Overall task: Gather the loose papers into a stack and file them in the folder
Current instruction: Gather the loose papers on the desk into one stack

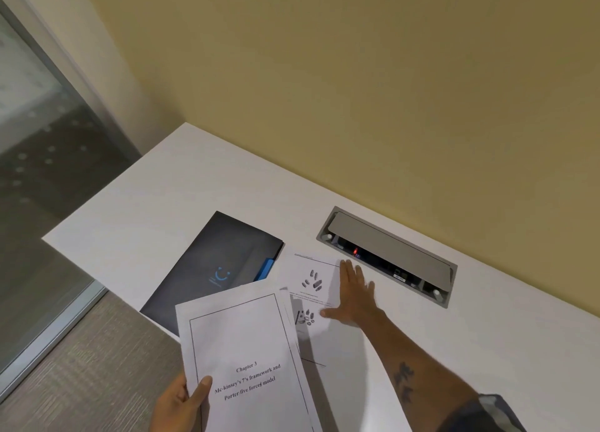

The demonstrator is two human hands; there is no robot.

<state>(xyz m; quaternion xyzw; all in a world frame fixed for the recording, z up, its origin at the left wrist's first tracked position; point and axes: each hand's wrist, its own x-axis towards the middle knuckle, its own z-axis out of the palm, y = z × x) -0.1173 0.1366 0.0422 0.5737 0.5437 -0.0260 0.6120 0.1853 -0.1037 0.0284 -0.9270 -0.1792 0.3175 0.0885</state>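
Note:
My left hand (181, 402) grips the lower left corner of a stack of white papers (246, 350), held above the desk edge; the top sheet has a framed "Chapter 3" title. My right hand (354, 295) lies flat, fingers spread, on the right edge of a loose printed sheet (308, 288) with small grey pictures, which rests on the white desk. A dark folder (214, 266) with a blue logo and a blue tab lies closed on the desk to the left, its near corner hidden under the held stack.
The white desk (146, 210) meets a yellow wall. A grey cable box (389, 256) with a half-raised lid and a red light is set into the desk just beyond my right hand. Glass partition and carpet floor lie to the left.

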